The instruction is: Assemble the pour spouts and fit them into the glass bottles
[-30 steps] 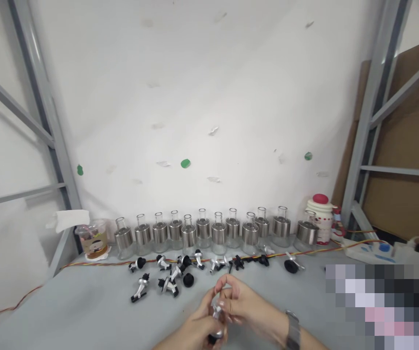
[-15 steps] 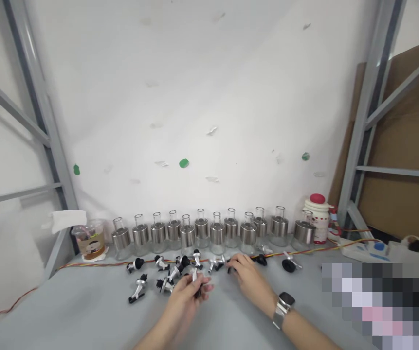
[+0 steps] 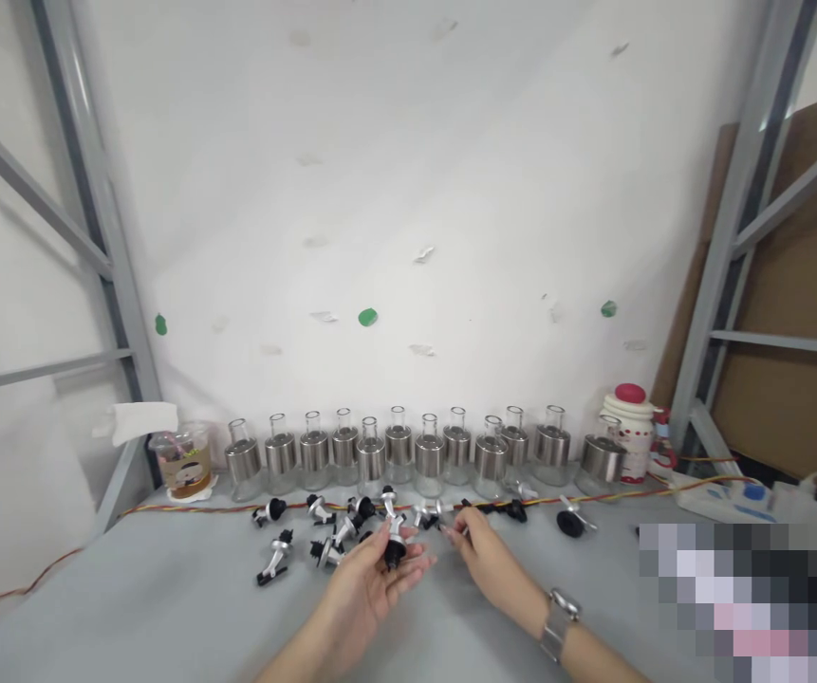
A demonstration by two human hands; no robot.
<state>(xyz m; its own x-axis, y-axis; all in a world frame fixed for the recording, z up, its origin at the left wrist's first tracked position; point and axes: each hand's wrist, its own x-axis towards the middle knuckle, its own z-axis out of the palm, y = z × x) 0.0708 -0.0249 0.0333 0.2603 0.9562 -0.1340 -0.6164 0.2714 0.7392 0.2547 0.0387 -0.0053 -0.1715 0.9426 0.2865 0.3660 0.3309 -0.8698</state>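
My left hand [image 3: 372, 579] is turned palm up, its thumb and fingers around a silver pour spout with a black stopper [image 3: 395, 548]. The stopper end points down toward my palm. Close by on the right, my right hand [image 3: 486, 560] has its fingertips pinched together low over the table. Whatever is in that pinch is too small to make out. Just left of those fingertips lies another silver spout [image 3: 428, 515]. More pour spouts [image 3: 337, 526] lie in a loose group left of my hands, one [image 3: 276, 557] nearer the front.
Behind my hands, a row of glass bottles with steel sleeves [image 3: 429, 455] stands along the wall. More black and silver parts [image 3: 570, 522] lie to the right. A red and yellow cable [image 3: 230, 509] crosses the table. A cup [image 3: 186, 465], jar [image 3: 632, 441] and power strip [image 3: 717, 503] flank the row.
My left hand has rolled palm up, its fingers straighter, and the spout shows more fully with its black end down. My right fingertips have drawn into a pinch. The view has shifted slightly.
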